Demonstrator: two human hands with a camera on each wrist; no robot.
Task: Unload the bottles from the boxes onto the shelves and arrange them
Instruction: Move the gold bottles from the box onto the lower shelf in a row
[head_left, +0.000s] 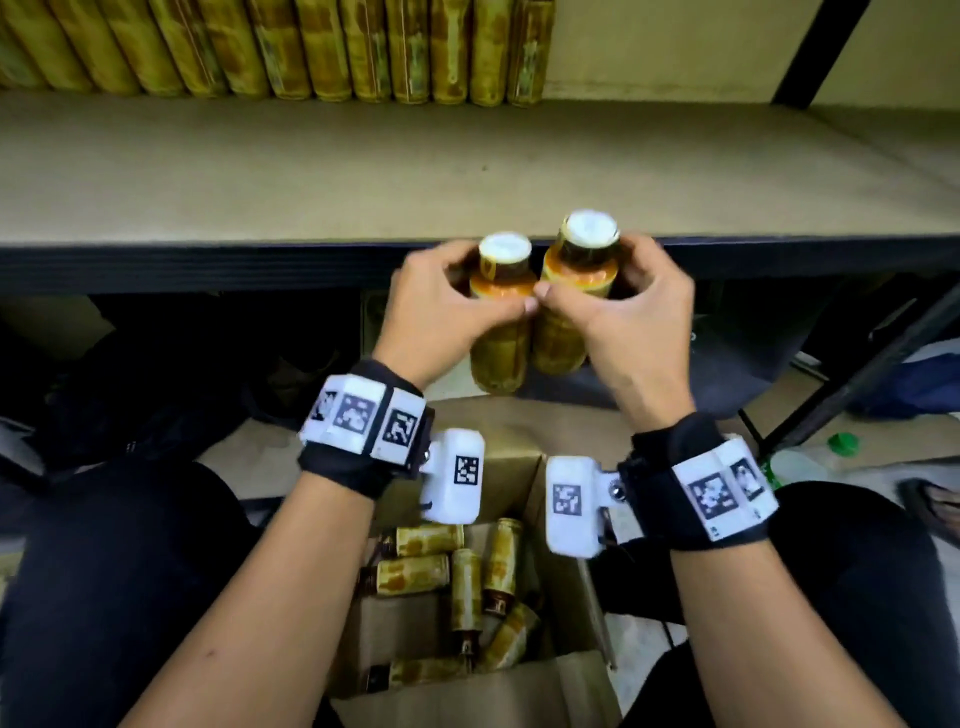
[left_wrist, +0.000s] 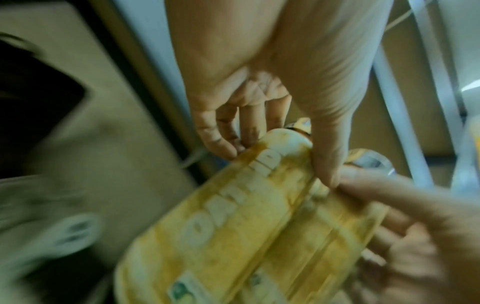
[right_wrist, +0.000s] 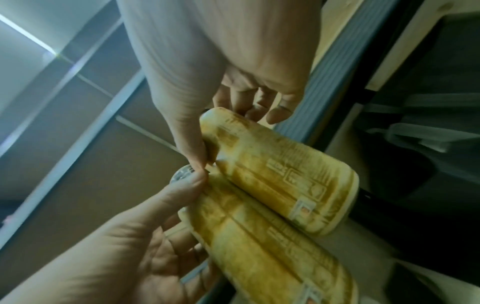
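Two yellow-labelled bottles with white caps are held upright side by side in front of the shelf's (head_left: 467, 171) dark front edge. My left hand (head_left: 447, 306) grips the left bottle (head_left: 500, 338) round its shoulder. The right bottle (head_left: 561, 332) sits a little higher, gripped the same way by my right hand (head_left: 639, 322). My two thumbs touch between the bottles. In the left wrist view the left hand (left_wrist: 272, 98) clasps its bottle (left_wrist: 233, 216). The right wrist view shows the right hand (right_wrist: 221, 82) on its bottle (right_wrist: 285, 174). Below my wrists, an open cardboard box (head_left: 467, 691) holds several bottles lying loose.
A tight row of the same bottles (head_left: 322, 52) stands along the back of the shelf, with bare board to its right and in front. A dark diagonal frame brace (head_left: 857, 374) runs at the right. A green-capped plastic bottle (head_left: 841, 444) lies on the floor.
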